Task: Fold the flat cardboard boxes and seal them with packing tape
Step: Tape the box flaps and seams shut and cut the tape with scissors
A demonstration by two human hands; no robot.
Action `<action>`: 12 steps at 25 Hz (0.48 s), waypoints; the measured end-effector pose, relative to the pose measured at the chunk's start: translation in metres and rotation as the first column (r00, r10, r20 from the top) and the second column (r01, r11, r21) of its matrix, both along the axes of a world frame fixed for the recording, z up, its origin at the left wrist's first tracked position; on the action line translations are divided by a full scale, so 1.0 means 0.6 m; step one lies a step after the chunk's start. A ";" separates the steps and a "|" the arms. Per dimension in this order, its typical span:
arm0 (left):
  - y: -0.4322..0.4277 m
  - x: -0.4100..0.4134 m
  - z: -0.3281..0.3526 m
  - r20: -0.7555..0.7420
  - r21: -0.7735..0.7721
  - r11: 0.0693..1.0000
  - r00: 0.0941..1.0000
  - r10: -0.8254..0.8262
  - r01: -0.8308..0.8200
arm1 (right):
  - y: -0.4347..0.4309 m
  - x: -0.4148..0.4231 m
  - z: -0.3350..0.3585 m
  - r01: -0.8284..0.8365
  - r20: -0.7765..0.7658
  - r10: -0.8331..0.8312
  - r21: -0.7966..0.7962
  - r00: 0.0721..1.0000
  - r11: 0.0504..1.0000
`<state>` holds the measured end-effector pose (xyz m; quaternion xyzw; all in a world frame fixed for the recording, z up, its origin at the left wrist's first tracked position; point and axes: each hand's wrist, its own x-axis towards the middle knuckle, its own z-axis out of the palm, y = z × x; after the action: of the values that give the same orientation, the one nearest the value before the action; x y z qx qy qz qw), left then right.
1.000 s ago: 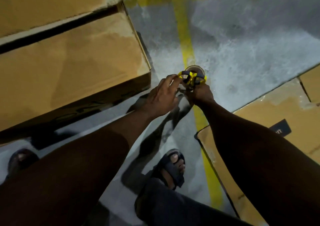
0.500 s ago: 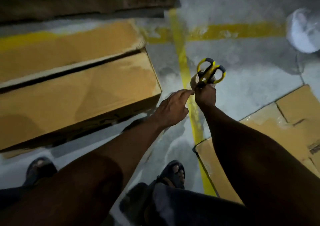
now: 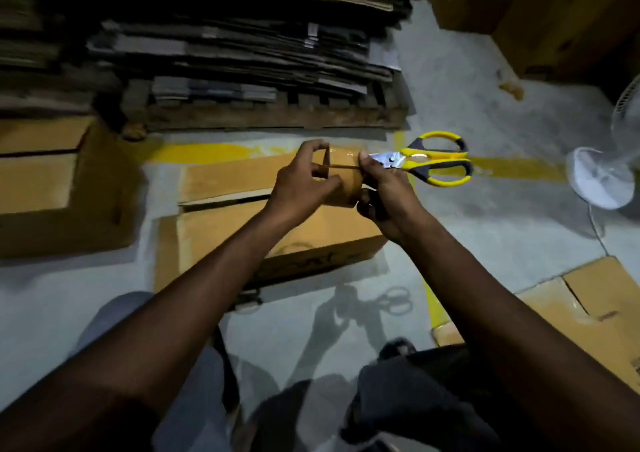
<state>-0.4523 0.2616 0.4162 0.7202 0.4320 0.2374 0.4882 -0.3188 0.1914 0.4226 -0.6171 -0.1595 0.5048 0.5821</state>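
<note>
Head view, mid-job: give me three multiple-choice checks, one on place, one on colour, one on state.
1. Where is the tape roll? A on the floor; B held between the left hand and right hand; C on the pallet.
2. The handles of the scissors are: A red; B yellow and black; C blue.
3. The scissors are: A lying on a box; B hanging on a wall; C gripped in the right hand.
Answers: 1 B, both hands grip the roll in mid-air. 2 B, the loops show yellow with black. 3 C, its fingers wrap the blade end.
</note>
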 end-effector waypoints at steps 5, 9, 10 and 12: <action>0.020 -0.041 -0.037 0.194 -0.095 0.988 0.971 0.141 -0.125 | 0.052 -0.065 -0.014 -0.131 -0.037 0.132 0.031 0.991 0.991; 0.107 -0.037 -0.050 0.213 -0.131 0.964 0.943 0.255 -0.231 | 0.131 -0.039 -0.012 -0.318 0.107 0.338 -0.166 0.935 0.933; 0.126 -0.046 -0.059 0.194 -0.124 0.960 0.943 0.270 -0.249 | 0.146 -0.032 -0.016 -0.393 0.239 0.461 -0.284 0.854 0.875; 0.152 -0.069 -0.081 0.073 -0.049 0.966 0.964 0.256 -0.253 | 0.170 -0.023 -0.040 -0.443 0.541 0.637 -0.457 0.550 0.771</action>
<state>-0.4937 0.3527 0.3677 0.6391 0.5061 0.3180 0.4841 -0.3325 0.2935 0.3987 -0.7471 -0.4712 0.4197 0.2092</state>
